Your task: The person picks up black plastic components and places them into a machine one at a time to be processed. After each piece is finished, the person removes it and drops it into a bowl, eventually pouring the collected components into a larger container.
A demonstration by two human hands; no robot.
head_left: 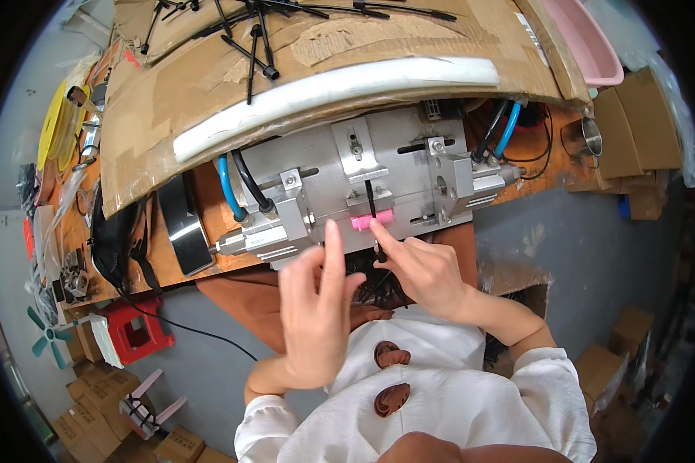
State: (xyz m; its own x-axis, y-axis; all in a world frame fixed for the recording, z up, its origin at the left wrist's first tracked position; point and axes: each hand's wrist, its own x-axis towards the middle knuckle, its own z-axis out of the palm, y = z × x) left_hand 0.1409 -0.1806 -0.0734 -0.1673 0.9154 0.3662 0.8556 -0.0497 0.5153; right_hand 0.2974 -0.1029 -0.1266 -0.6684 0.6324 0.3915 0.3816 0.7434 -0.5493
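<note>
A thin black rod with a thicker end (372, 199) lies across the metal fixture (262, 166), over a small pink cylindrical piece (363, 223). My right hand (428, 274) pinches the near end of this rod between thumb and fingers. Its index fingertip presses at the rod beside the pink piece. My left hand (314, 312) is raised in front of the fixture's left clamp block (286, 220). Its index finger points up and the thumb stands apart; nothing shows in it. The curled fingers are partly hidden.
Cardboard (440, 46) with a white foam strip (340, 91) covers the fixture's back, with several black rods (255, 58) on top. Blue hoses (228, 189) join both sides. A phone (184, 228) lies left, a metal cup (587, 137) right. A red stool (131, 332) stands below.
</note>
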